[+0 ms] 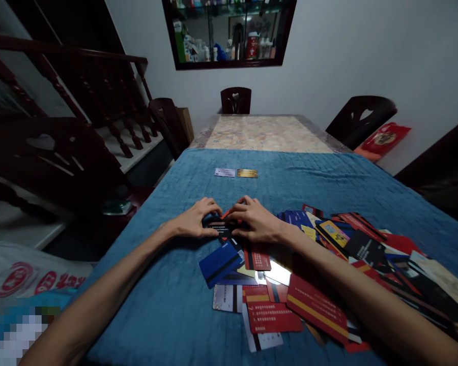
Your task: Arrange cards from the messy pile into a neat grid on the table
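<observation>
Left hand: your left hand [196,219] is curled, its thumb and fingers pinching the left end of the black card [219,228].
Right hand: your right hand [256,221] is curled too, pinching the right side of that card.
Black card: it is between your hands, above the blue card [219,264] in your view.
Pile: a messy pile [275,317] of cards lies close to you and off to the right, partly under your right arm.
Far cards: a silver card [225,173] and a gold card [247,173] lie side by side on the cloth [156,295].
Tabletop: the tabletop [259,132] shows past the cloth.
</observation>
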`<state>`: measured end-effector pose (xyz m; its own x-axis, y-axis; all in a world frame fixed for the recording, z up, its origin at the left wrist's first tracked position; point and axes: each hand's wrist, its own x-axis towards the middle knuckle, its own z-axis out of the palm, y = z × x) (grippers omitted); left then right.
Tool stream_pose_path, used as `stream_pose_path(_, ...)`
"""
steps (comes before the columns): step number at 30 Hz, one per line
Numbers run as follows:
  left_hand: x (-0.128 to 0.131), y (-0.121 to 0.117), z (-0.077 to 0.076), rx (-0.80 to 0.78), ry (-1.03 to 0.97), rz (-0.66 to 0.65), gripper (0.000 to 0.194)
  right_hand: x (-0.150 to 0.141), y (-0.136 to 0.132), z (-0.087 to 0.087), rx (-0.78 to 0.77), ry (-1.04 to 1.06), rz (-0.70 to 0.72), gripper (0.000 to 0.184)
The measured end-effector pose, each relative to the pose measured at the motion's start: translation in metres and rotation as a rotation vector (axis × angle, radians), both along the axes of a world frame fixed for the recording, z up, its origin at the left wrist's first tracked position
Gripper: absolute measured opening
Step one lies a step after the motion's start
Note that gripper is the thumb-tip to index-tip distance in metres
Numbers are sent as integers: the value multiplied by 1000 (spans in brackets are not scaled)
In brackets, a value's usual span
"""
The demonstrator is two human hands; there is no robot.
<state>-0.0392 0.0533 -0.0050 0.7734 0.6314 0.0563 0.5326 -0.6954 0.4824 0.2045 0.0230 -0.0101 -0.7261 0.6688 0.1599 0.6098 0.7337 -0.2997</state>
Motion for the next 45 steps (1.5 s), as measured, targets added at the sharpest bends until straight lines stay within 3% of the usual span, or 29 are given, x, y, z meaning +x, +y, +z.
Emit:
stream_pose_path(7,-1,-4,0,18,102,-36,55,2,-2,-1,-37,-44,25,46)
stream_pose_path(15,0,-5,4,31,96,-36,35,4,-1,-2,-43,1,45,45)
stream_pose_path(23,-6,-2,10,-71,-106,-22,18,3,4,-7,-40,82,-31,30)
stream_pose_path(29,-7,4,2,-106,-197,51,27,3,10,-19,-39,165,-144,26)
stream_pose_path(33,-5,8,-6,-34,-235,134,35,2,12,-22,-15,156,-238,15)
stream_pose_path(45,0,6,-10,-22,-230,192,27,3,16,-27,-57,207,-253,14)
